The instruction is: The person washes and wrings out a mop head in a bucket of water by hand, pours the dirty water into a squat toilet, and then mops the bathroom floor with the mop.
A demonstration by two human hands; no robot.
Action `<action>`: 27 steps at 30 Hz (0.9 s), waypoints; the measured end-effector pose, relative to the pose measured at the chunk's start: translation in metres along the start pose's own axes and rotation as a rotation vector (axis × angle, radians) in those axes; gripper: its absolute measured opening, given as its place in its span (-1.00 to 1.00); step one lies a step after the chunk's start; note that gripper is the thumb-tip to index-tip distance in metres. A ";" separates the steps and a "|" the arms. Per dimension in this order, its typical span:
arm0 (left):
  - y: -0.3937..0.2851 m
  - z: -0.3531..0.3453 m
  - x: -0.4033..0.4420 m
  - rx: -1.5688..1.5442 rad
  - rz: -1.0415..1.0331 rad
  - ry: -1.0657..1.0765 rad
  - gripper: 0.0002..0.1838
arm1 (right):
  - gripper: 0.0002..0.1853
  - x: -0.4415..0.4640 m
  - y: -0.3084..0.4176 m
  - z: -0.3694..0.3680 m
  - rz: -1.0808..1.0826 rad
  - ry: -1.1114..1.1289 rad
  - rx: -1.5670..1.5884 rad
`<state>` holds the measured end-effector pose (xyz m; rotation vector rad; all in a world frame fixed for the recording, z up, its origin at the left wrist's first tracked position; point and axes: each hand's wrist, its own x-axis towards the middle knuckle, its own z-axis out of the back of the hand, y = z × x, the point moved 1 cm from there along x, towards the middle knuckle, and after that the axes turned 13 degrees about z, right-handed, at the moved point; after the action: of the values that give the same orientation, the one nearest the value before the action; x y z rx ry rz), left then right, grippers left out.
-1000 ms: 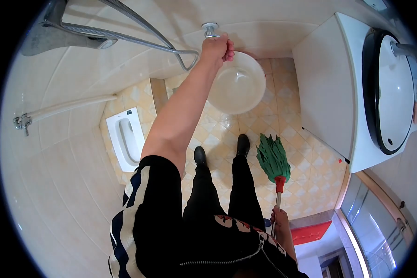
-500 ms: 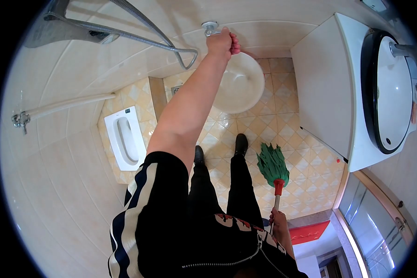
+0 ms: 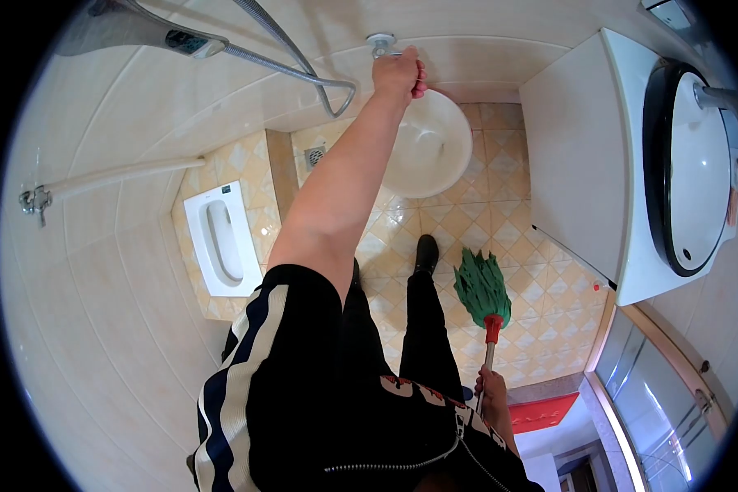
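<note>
My left hand (image 3: 398, 74) is stretched up to the wall tap (image 3: 381, 43), its fingers curled at the tap's handle, which is mostly hidden. Below it on the floor stands a round white basin (image 3: 429, 148), partly covered by my forearm, with what looks like water inside. Low on the right, my right hand (image 3: 491, 387) is wrapped round the handle of a mop (image 3: 489, 355). The mop has a red collar (image 3: 493, 326) and a green cloth head (image 3: 481, 285), which rests on the tiled floor to the right of my feet.
A squat toilet (image 3: 222, 238) is set in the floor at left, near a floor drain (image 3: 315, 156). A shower head and hose (image 3: 283, 70) hang at upper left. The white cabinet (image 3: 570, 164) with a sink (image 3: 697, 176) stands at right. A red mat (image 3: 545, 412) lies by the doorway.
My left hand has shifted slightly up and right at the tap. The view has moved a little, while my right hand keeps its hold on the mop.
</note>
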<state>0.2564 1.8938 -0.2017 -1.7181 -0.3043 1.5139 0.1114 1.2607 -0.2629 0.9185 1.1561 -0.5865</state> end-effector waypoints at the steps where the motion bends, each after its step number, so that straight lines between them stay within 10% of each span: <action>1: 0.000 0.000 0.000 0.003 0.012 0.007 -0.67 | -0.66 0.000 0.002 -0.001 -0.006 -0.005 -0.003; 6: 0.000 0.011 -0.002 0.172 0.033 -0.024 -0.68 | -0.67 0.002 0.003 -0.004 -0.013 -0.006 0.017; 12: 0.006 0.059 -0.014 1.169 -0.650 -0.387 -0.67 | -0.69 -0.005 0.015 -0.009 -0.026 0.009 0.030; 15: 0.011 0.062 -0.029 1.234 -0.710 -0.481 -0.68 | -0.70 -0.001 0.011 -0.009 -0.027 0.007 0.023; 17: 0.034 0.067 -0.022 0.731 -0.680 -0.304 -0.66 | -0.70 0.002 0.008 -0.009 -0.045 -0.007 0.026; 20: 0.109 0.085 0.001 0.060 -0.443 -0.121 -0.66 | -0.70 -0.001 0.010 -0.012 -0.052 -0.010 0.029; 25: 0.310 0.113 0.074 -0.209 0.699 -0.241 -0.38 | -0.71 -0.010 0.017 -0.021 -0.072 -0.042 0.034; 27: 0.357 0.111 0.103 -0.371 0.666 -0.135 -0.39 | -0.72 -0.007 0.012 -0.022 -0.081 -0.058 0.027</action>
<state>0.0665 1.7752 -0.5188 -2.1423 -0.0791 2.1626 0.1073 1.2848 -0.2551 0.8754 1.1391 -0.6921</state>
